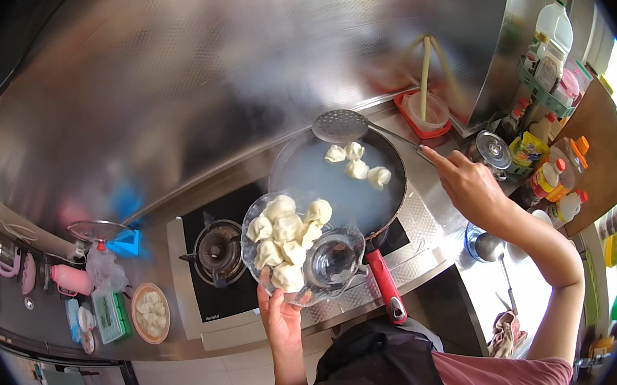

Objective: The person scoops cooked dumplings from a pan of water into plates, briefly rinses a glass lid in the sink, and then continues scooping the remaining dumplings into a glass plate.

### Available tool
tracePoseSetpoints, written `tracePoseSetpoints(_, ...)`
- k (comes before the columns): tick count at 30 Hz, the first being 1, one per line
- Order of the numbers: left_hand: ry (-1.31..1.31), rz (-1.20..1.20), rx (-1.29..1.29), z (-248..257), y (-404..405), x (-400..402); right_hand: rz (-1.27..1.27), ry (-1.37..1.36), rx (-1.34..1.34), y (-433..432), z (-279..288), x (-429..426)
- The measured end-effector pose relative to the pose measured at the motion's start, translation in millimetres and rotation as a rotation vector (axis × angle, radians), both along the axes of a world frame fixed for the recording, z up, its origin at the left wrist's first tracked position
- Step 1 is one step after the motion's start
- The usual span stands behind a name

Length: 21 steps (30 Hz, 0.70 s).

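My left hand grips the near edge of a clear plate piled with raw dumplings; the plate is held over the near left rim of a wide pan. Cloudy liquid fills the pan, and several dumplings sit in it toward the far right side. In my right hand is the handle of a perforated metal skimmer, whose round head is above the pan's far rim. The pan's red handle points toward me.
Left of the pan is a bare gas burner. Further left, a bowl of dumplings stands by a green-and-white box and a pink bottle. Sauce bottles, a glass lid and a ladle are at right; a red tray is behind.
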<state>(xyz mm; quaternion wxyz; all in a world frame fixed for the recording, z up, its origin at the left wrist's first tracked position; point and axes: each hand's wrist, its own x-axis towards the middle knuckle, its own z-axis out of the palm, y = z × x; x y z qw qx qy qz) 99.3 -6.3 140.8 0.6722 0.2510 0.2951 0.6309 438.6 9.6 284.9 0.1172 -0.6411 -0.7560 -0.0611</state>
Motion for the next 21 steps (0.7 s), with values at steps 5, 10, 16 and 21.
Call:
tracePoseSetpoints(5,0.053,0.036,-0.004,-4,-8,-10,-0.029,-0.317,-0.012,24,-45,13)
tracePoseSetpoints(10,0.047,0.08,-0.001,-3,-17,-17,-0.063,-0.253,-0.04,46,-65,14)
tracePoseSetpoints(16,0.026,0.091,0.005,-2,-20,-21,-0.177,0.323,-0.296,68,-66,20)
tracePoseSetpoints(21,0.009,0.095,0.006,-4,-21,-22,-0.361,0.929,-0.615,85,-60,26)
